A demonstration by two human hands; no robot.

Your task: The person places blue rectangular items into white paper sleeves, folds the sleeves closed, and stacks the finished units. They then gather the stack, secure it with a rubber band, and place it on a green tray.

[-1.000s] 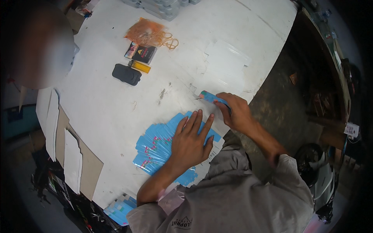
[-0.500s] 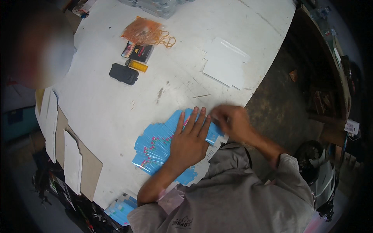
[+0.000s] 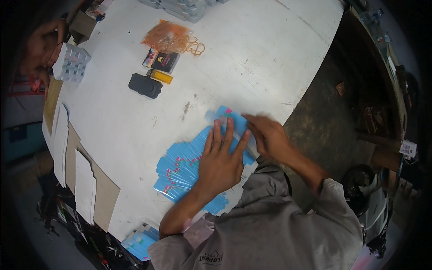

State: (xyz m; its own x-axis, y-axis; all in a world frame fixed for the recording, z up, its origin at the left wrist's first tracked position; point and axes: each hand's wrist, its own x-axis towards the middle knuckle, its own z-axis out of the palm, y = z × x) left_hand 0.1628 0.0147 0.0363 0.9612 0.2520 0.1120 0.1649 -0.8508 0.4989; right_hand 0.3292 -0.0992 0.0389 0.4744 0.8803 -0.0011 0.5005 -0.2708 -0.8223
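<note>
A fan of overlapping blue printed card box blanks (image 3: 177,164) lies at the table's near edge. My left hand (image 3: 220,164) rests on it, fingers spread flat over the upper right part of the fan. Just right of those fingertips, my right hand (image 3: 267,137) has its thumb and fingers closed at the edge of one blue blank (image 3: 234,119). That blank is raised at an angle and smeared by motion, with a pink mark near its far end. Its lower part is hidden behind my left fingers.
Beyond the fan lie a black case (image 3: 145,86), a yellow lighter (image 3: 160,76), a small dark box (image 3: 162,60) and a bag of rubber bands (image 3: 166,37). Torn white board (image 3: 84,186) lies at left. Another person's arm (image 3: 56,38) is near a grey stack (image 3: 72,63).
My right hand has lifted a blue blank up and away from the fan. The white blank at the far right has gone from the table. At left, the blurred round shape has moved off.
</note>
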